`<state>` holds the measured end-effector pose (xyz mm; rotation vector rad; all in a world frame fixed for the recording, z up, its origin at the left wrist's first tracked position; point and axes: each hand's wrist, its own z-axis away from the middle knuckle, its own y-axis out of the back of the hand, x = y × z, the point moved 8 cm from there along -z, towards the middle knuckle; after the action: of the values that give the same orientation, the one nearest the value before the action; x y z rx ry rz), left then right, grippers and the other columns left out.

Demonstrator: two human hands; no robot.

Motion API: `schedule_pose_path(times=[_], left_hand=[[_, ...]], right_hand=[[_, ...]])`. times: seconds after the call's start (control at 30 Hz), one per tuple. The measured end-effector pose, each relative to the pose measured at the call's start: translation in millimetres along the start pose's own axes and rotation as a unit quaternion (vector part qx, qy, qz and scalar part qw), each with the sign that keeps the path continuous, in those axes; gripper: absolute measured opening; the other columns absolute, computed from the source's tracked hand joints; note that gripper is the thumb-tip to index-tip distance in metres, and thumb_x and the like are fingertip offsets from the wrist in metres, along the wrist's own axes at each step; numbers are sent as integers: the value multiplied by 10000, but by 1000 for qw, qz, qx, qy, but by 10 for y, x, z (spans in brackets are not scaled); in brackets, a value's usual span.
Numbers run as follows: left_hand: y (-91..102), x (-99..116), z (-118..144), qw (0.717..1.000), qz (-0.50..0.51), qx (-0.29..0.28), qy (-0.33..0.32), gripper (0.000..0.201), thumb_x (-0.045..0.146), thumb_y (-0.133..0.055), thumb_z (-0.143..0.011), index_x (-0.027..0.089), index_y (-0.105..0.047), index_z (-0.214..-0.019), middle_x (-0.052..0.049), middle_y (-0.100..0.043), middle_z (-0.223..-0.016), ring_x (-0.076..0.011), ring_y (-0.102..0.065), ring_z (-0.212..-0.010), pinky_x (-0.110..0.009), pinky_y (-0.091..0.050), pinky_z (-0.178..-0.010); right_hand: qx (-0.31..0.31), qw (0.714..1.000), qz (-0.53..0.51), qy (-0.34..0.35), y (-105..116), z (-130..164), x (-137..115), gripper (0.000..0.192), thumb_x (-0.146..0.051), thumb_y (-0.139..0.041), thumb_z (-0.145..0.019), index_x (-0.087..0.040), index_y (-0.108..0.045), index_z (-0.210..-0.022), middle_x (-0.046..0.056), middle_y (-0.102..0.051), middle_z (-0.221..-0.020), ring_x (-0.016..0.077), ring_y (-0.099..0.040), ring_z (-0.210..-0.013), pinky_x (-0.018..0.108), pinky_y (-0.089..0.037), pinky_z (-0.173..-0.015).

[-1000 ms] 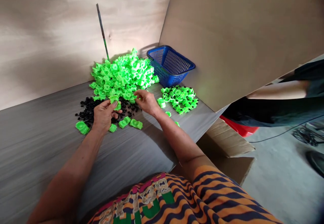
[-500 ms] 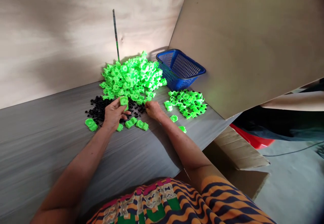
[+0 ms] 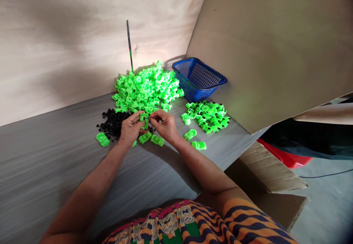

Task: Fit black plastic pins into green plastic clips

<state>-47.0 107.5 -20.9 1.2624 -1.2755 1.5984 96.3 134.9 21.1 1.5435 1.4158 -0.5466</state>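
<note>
My left hand (image 3: 131, 128) grips a green plastic toy car body (image 3: 144, 117), its hollow side facing me. Against that body my right hand (image 3: 164, 125) pinches a small black wheel axle (image 3: 149, 118). Beside my left hand spreads a heap of black wheel axles (image 3: 111, 122), partly hidden by the hand. Loose toy car bodies lie around my wrists, one at the left (image 3: 103, 139) and two just below the hands (image 3: 157, 140). Behind my hands rises a large pile of green car bodies (image 3: 146, 88).
A blue plastic basket (image 3: 198, 86) stands at the back right by the side panel (image 3: 264, 45). In front of it lie green car bodies with black wheels (image 3: 209, 117). A thin dark stick (image 3: 129, 45) leans on the back board. Right of the table sits a cardboard box (image 3: 270, 170); another person's arm (image 3: 325, 113) shows beyond.
My right hand has come up from the table to the car body with a wheel axle. My left hand has shifted slightly right. The view has tilted slightly.
</note>
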Motion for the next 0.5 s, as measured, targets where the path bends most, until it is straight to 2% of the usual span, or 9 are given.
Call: schedule_pose_path(times=[0.13, 0.23, 0.4, 0.5], left_hand=[[-42, -4, 25, 1000, -18, -5, -12, 520, 254, -797, -552, 170, -767, -1064, 69, -604, -643, -78, -543, -531, -230, -579, -512], [-52, 0, 32, 1000, -24, -5, -20, 493, 233, -771, -552, 166, -776, -1040, 83, -532, -612, -65, -500, -516, -228, -580, -511], [-62, 41, 42, 999, -38, -7, -34, 467, 219, -741, -551, 182, -786, -1014, 83, -486, -597, -79, -495, -530, -236, -581, -507], [-83, 75, 60, 998, -37, -25, -32, 471, 234, -769, -560, 180, -790, -1028, 74, -511, -613, -89, -516, -547, -255, -594, -530]], right_hand=[[7, 997, 66, 40, -31, 66, -155, 123, -158, -528, -835, -220, -568, -737, -12, -579, -715, 125, -513, -666, 252, -436, -668], [16, 993, 101, 60, -23, 83, -203, 151, -150, -502, -858, -223, -543, -732, -7, -563, -713, 133, -518, -685, 256, -438, -686], [3, 987, 148, 62, -46, 85, -180, 171, -120, -480, -865, -226, -542, -746, 3, -562, -739, 145, -528, -728, 256, -439, -703], [2, 985, 160, 64, -41, 86, -180, 174, -117, -477, -873, -227, -547, -757, 5, -560, -746, 146, -535, -742, 253, -440, -704]])
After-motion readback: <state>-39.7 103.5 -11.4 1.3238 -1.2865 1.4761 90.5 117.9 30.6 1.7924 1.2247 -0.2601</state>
